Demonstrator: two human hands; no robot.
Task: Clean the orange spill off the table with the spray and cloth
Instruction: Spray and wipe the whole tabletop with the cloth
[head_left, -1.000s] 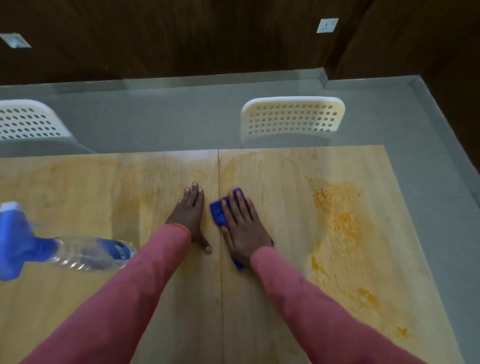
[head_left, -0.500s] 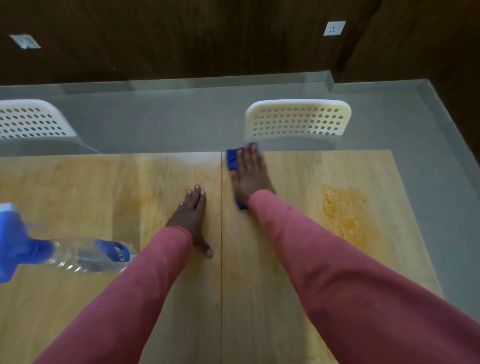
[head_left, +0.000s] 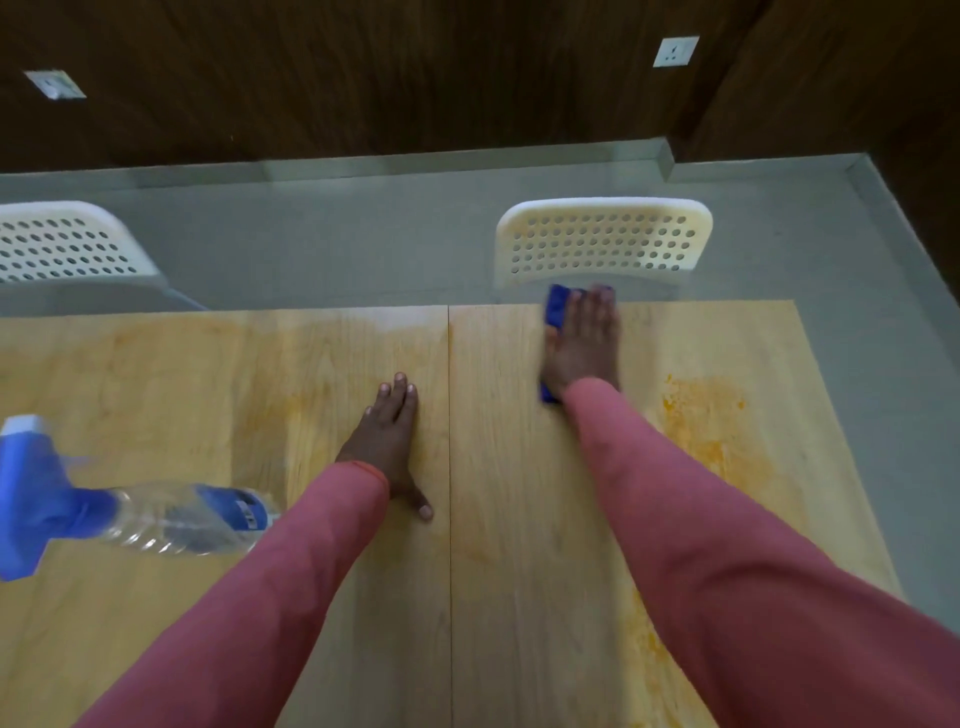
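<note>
Beside the orange spill (head_left: 701, 415), our flat-fingered right hand (head_left: 582, 348) pressed the folded blue cloth (head_left: 556, 306); our left hand (head_left: 389, 441) lay flat, fingers straight.

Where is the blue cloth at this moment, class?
In the head view, the blue cloth lies under the right hand at the table's far edge, just before the cream chair.

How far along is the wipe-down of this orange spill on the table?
Partly done. The strip of table around the centre seam looks mostly wiped, with only faint tint. In hand: the right hand presses the blue cloth flat at the far edge, while the left hand rests flat on the wood. Left: the thick orange patch on the right side and a paler smear at far left. The spray bottle lies unused.
</note>
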